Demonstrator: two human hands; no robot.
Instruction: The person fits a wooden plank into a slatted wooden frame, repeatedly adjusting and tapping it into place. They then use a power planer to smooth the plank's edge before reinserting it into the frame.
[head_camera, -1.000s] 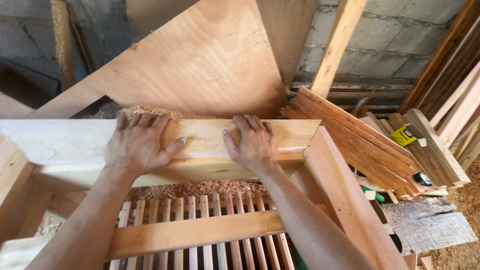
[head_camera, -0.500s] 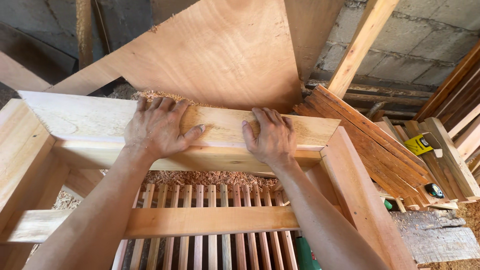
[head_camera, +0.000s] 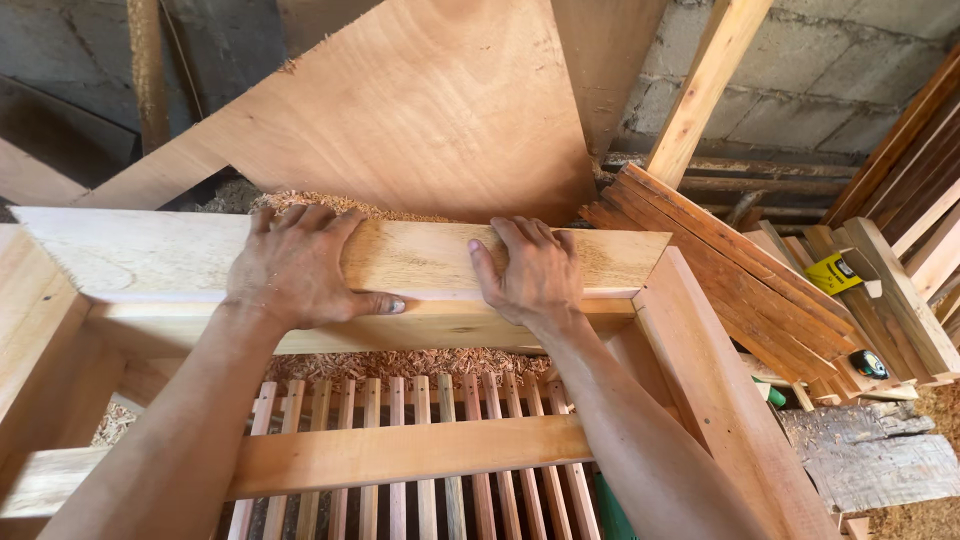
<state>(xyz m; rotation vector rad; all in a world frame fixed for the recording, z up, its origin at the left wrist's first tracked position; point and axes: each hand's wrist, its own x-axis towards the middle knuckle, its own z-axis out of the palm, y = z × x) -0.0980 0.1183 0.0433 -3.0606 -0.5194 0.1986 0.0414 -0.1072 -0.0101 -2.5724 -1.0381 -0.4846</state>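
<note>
Block-wall shop w/ sawdust: plank lies flat atop frame, left hand & right hand spread flat on it, gripping nothing; looks stiff, heavyish, rough—grab long edges.

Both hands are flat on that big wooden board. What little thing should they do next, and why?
Probably nudge the board a little to the left. Its right end sticks out a bit over the frame's right side piece. The left hand and right hand both lie flat on top of the board, palms down, a good way to slide it. That is only a guess from how things sit now.
</note>
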